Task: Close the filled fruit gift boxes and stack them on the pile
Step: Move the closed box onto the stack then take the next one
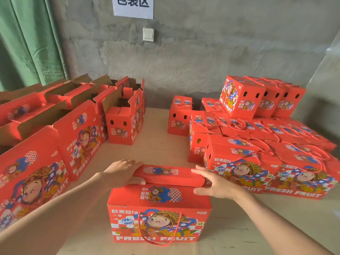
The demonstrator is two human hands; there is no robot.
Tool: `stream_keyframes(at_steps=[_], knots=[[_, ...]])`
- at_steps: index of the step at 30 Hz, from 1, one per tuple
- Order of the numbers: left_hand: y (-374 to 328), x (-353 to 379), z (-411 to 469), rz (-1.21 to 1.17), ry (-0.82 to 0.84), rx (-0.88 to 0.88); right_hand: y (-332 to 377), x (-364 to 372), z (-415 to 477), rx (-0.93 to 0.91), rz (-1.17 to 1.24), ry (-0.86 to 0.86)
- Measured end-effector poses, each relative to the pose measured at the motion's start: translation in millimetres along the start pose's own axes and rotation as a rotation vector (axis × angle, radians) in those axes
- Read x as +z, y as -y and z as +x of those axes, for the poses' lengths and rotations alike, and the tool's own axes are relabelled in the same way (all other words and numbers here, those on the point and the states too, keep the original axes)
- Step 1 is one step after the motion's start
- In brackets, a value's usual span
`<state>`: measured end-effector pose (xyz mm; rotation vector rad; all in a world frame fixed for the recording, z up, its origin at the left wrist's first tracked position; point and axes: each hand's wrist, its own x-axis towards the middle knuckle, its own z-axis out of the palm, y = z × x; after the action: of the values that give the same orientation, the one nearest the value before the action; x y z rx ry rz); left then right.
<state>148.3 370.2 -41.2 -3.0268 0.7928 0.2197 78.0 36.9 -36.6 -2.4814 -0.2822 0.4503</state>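
Right in front of us, near the table's front edge, stands the red gift box. Its near top flap lies flat and its far flap is still raised a little. Our left hand lies on the left end of the far flap, fingers fairly straight over the top and thumb against its front edge. Our right hand is spread wide at the right end, fingertips on the far flap and thumb on the near one.

Just beside the right hand begins the pile of closed boxes, crowding the box's rear right corner. It has three more boxes stacked on its back row. On the left, the open boxes stand in rows with their flaps up, well apart from the box, with a bare strip of table between the two groups.

All the boxes are smooth printed cardboard, brown and matte inside, each with a cartoon figure and "FRESH FRUIT". A twisted red rope handle hangs in a loop down the front face. Behind is a rough grey wall with a white switch, a paper sign and a pleated green curtain.
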Motion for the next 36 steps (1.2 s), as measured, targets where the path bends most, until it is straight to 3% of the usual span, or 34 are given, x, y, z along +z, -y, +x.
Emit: stream_keyframes(at_steps=[4, 12, 23, 27, 31, 36], knots=[[-3.3, 6.6, -3.1, 0.051, 0.011, 0.002, 12.4, 3.8, 13.9, -0.079, -0.344, -0.050], [-7.7, 8.3, -9.6, 0.034, 0.017, -0.009, 1.9, 0.3, 17.4, -0.166, -0.532, -0.009], [-2.8, 22.0, -6.4, -0.144, 0.033, -0.058, -9.4, 16.8, 19.3, -0.160, -0.444, -0.003], [-5.9, 19.0, -5.3, 0.010, 0.065, -0.080, -0.9, 10.2, 18.1, -0.087, -0.516, 0.064], [-40.0, 30.7, -13.4, 0.078, -0.089, 0.005, 17.5, 19.8, 17.9, -0.218, -0.560, -0.100], [-67.8, 32.1, -22.2, -0.048, -0.013, 0.016, 26.5, 32.6, 20.0, -0.201, -0.542, 0.027]])
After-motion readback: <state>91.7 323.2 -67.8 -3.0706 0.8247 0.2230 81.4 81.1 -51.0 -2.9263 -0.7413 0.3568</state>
